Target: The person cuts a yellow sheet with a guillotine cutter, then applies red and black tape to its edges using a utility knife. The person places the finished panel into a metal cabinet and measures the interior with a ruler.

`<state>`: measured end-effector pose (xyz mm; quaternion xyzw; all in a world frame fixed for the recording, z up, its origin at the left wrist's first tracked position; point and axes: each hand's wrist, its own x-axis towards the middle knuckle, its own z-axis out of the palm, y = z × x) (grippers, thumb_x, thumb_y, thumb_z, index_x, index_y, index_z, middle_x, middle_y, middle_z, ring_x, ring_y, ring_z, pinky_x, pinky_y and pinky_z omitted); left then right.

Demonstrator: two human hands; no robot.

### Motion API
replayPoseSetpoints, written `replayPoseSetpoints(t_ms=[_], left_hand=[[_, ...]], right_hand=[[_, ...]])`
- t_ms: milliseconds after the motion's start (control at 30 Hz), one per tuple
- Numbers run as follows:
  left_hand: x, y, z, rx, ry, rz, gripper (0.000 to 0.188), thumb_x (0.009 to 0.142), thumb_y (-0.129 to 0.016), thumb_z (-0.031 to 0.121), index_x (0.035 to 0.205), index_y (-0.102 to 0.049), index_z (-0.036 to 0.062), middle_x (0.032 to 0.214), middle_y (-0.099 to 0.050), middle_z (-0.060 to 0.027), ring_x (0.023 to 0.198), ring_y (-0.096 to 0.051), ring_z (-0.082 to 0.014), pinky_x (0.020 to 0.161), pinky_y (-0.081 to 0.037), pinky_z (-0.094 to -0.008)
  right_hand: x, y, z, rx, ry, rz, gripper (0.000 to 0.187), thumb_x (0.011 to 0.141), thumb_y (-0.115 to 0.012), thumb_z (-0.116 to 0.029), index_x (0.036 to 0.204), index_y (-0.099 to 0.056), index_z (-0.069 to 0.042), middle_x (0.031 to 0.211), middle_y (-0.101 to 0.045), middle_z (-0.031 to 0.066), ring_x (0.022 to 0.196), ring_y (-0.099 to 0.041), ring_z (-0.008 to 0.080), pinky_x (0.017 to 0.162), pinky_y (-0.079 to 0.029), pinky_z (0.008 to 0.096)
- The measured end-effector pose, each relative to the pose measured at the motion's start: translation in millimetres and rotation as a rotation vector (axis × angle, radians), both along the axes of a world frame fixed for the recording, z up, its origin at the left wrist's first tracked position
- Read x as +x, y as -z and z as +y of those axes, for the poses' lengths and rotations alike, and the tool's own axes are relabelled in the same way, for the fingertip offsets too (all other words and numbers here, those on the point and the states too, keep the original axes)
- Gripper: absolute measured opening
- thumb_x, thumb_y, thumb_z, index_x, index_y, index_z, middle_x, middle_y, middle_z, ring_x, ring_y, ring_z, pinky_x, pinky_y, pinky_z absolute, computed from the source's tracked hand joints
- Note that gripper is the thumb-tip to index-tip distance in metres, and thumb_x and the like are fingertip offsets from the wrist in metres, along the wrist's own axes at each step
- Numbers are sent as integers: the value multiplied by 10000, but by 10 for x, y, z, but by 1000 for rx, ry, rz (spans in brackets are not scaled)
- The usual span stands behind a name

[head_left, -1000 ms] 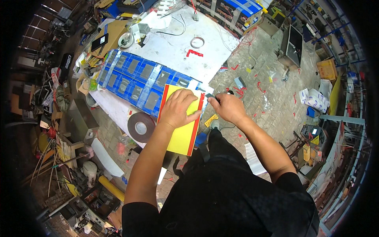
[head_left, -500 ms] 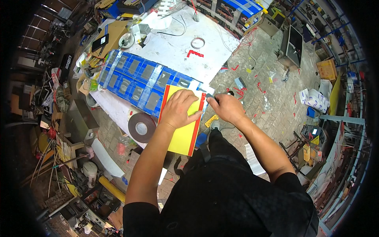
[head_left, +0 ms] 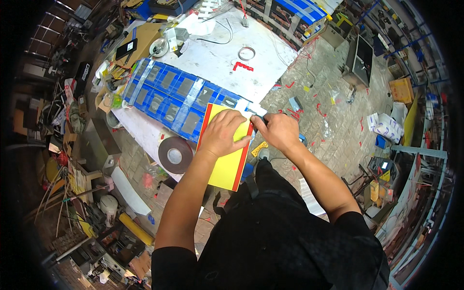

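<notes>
My left hand (head_left: 223, 133) lies with spread fingers on a yellow sheet with red borders (head_left: 221, 173), pressing it over the near right end of a long blue-taped pack (head_left: 166, 96). Grey rectangular patches and clear tape strips cover the pack's top. My right hand (head_left: 280, 131) is closed round a slim dark tool (head_left: 257, 116), whose exact kind is mostly hidden by the fingers. The tool's tip points left, over a white piece (head_left: 244, 106) at the pack's end, close to the sheet's upper right corner.
A big brown tape roll (head_left: 175, 155) stands by the sheet's left side. On the white tabletop (head_left: 212, 58) lie a tape ring (head_left: 246, 53) and red scraps (head_left: 242, 66). A second blue-taped pack (head_left: 302, 12) stands at the far edge. Red bits litter the floor to the right.
The view has shifted slightly. My right hand has turned a little, and more of the tool and the white piece shows. My left hand stays pressed on the yellow sheet.
</notes>
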<state>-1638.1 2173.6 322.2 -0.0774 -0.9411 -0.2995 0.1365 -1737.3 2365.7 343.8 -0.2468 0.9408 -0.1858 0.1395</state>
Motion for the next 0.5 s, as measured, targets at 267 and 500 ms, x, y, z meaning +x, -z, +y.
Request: replayPoseSetpoints(t_ms=[267, 500], left_hand=[[-32, 86, -19, -27, -28, 42, 219, 869, -668, 70, 1083, -625, 72, 1136, -640, -103, 1151, -606, -328, 1007, -491, -450], [33, 100, -38, -25, -38, 64, 227, 849, -700, 60, 1064, -628, 70, 1140, -650, -106, 1133, -612, -343, 988, -499, -456]], right_hand=[[198, -174, 343, -415, -253, -596, 528, 994, -664, -449, 676, -657, -27, 556, -533, 95, 524, -517, 211, 542, -419, 382], [263, -1207, 1015, -950, -498, -693, 618, 1019, -588, -475, 579, -501, -49, 525, -459, 39, 465, -463, 171, 467, -355, 367]])
